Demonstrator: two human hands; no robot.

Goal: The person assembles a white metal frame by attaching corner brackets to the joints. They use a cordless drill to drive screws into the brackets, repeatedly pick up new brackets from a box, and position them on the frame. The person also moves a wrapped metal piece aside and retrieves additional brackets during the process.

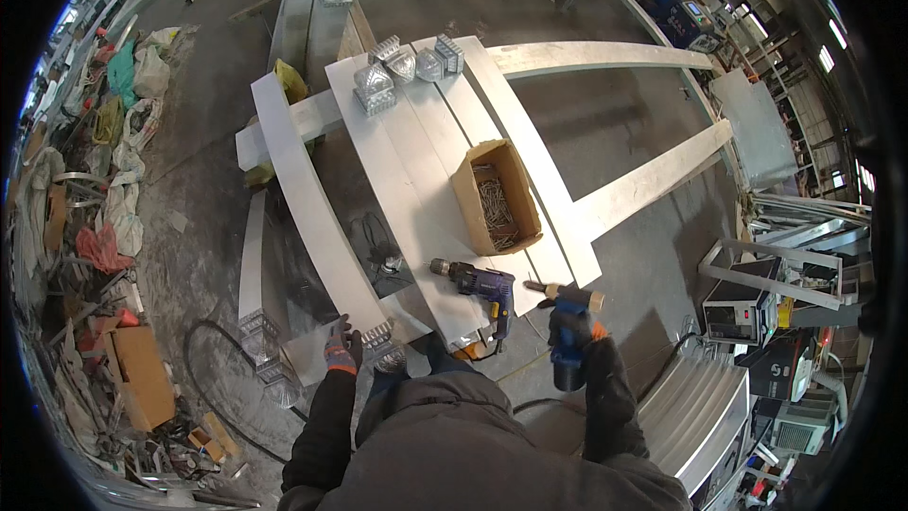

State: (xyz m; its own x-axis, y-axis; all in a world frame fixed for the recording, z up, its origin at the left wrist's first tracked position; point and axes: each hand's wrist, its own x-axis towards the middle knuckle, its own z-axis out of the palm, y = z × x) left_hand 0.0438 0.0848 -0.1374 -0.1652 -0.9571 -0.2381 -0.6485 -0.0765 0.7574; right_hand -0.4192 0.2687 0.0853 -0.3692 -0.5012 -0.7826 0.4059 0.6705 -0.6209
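Observation:
My left hand (342,350), in a grey glove with an orange cuff, is at the near end of a long white metal post (307,189), its fingers apart against the post's left edge. An ornate silver cap (388,358) sits at that end, just right of the hand. My right hand (594,333) is closed around the grip of a blue pistol-shaped cordless power tool (567,360) with a tan front part, held up to the right of the posts. A purple and black corded drill (478,284) lies on the boards between my hands.
An open cardboard box (461,194) of small metal fasteners stands on several parallel white posts (402,161). Silver caps (407,66) lie at their far end. A cable (203,397) loops over the floor at left. Sacks and scrap (123,170) line the left side; machines (738,317) stand at right.

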